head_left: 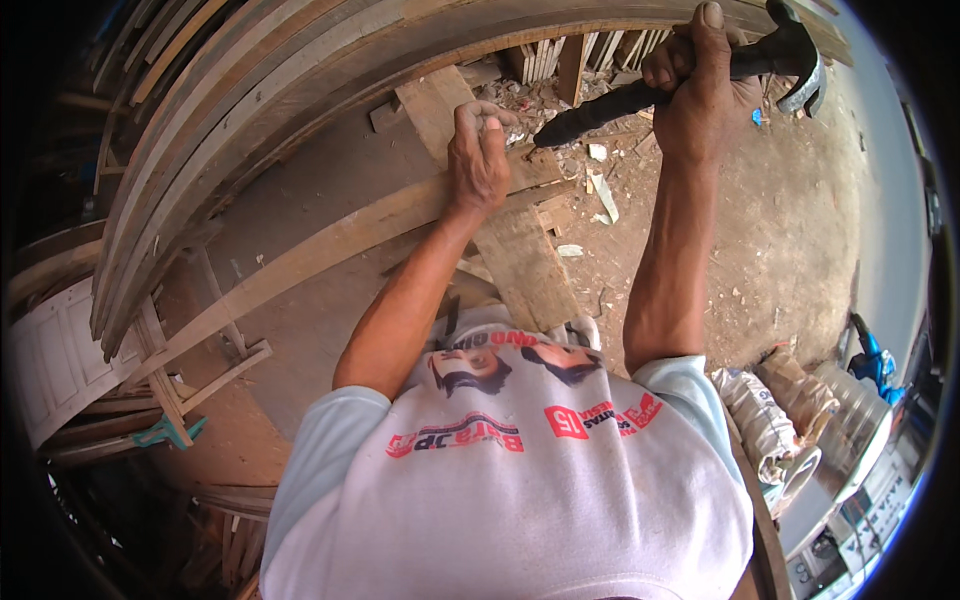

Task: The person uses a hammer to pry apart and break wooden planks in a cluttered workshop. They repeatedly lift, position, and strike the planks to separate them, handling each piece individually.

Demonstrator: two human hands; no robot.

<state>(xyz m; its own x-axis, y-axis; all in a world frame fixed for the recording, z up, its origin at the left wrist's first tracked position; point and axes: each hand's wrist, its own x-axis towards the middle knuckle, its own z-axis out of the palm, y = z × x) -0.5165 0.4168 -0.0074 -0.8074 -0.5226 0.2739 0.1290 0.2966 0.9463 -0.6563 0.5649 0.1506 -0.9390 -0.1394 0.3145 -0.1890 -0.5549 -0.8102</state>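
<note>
My right hand [703,105] is raised at the upper right, its fingers wrapped round the black handle of a claw hammer [603,112]. The hammer's metal head points right and its handle end points left, toward my other hand. My left hand [479,160] is closed, fingers curled and thumb up, just over a long wooden board [350,225]. Whatever its fingertips pinch, if anything, is too small to make out. Under the long board's right end lies a wider plank [522,262], stretching toward my body.
Long boards [225,130] are stacked at the far left. A white panelled door [75,345] leans at the left edge. Wood scraps and litter [603,198] cover the dirt floor ahead. Sacks [755,415] and a clear plastic container [850,425] stand at the lower right.
</note>
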